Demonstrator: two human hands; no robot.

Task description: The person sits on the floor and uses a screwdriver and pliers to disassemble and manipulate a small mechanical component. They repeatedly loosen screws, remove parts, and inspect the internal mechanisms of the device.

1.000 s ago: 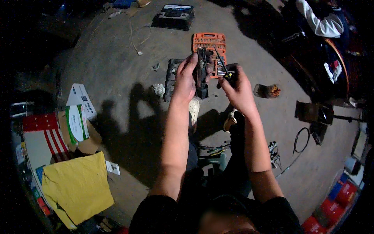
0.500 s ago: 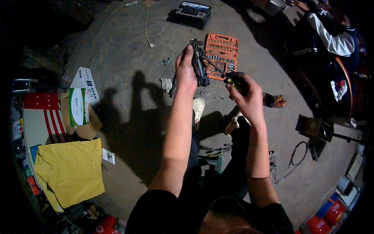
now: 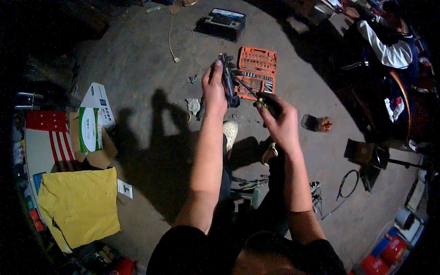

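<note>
My left hand is wrapped round a long black part, holding it upright over the floor, thumb along its left side. What kind of part it is I cannot make out. In my right hand is a screwdriver with a dark handle marked in yellow. Its thin shaft slants up and left, and the tip meets or overlaps the right side of the black part; whether it sits in a screw is too small to tell. Beyond both hands lies an orange socket set case, open, with rows of sockets.
A car battery and a pale cable lie farther off. Left are a yellow cloth and cartons. A clear container with orange bits stands right. Another person's white sleeve shows at upper right.
The whole view has shifted slightly. My right hand has come a little closer to the black part, and the screwdriver tip sits slightly lower along it. Both grips stay the same.
</note>
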